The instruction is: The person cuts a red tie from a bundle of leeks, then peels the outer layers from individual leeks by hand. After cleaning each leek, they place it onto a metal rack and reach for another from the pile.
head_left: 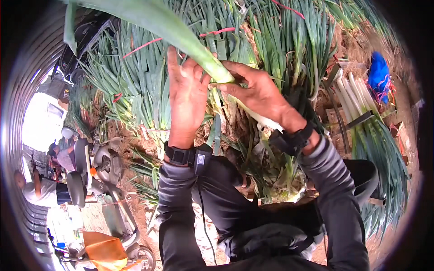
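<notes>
The leek (pixel 183 36) slants from upper left down to your right hand (pixel 262 90), whose thumb and fingers pinch its pale shank, while your left hand (pixel 186 92), half open, reaches behind it, any hold hidden.

No legible text or signs

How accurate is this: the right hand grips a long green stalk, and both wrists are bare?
"Bare" is wrong: the head view shows a black strap on each side. The right hand does grip a long green stalk.
</notes>
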Action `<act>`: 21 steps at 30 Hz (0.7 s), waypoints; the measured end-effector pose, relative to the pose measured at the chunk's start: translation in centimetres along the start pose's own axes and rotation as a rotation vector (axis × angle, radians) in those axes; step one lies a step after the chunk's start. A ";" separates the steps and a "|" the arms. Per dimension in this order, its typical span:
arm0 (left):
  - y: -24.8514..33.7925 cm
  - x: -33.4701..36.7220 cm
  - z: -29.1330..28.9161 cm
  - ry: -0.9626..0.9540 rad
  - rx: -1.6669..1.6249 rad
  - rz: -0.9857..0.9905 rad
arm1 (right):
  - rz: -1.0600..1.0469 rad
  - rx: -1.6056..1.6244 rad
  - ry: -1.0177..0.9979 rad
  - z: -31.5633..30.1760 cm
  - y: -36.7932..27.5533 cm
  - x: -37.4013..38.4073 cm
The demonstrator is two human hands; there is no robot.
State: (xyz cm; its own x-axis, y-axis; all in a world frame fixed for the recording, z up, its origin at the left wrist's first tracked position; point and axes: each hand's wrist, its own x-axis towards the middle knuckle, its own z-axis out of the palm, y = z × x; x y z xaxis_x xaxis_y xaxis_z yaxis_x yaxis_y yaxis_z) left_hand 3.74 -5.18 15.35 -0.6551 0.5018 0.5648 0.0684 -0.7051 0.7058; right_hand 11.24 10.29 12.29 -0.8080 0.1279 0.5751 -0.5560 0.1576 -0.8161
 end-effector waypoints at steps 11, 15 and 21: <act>-3.4 0.0 -1.6 0.199 -0.087 -0.109 | 0.253 -0.093 -0.035 -0.6 1.2 -1.5; -4.2 0.4 -3.1 0.178 -0.061 -0.129 | 0.206 -0.041 -0.140 -0.1 1.9 -1.9; -6.4 -0.2 -3.7 0.229 -0.070 -0.136 | 0.200 0.049 -0.060 -1.0 3.8 -4.8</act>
State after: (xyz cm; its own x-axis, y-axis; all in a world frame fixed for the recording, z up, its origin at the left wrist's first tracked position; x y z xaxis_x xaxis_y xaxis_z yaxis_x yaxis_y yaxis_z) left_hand 0.67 -2.61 9.16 -0.8083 0.4734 0.3502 -0.0784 -0.6759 0.7328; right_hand 13.22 11.23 6.44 -0.9127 0.0926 0.3979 -0.3906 0.0874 -0.9164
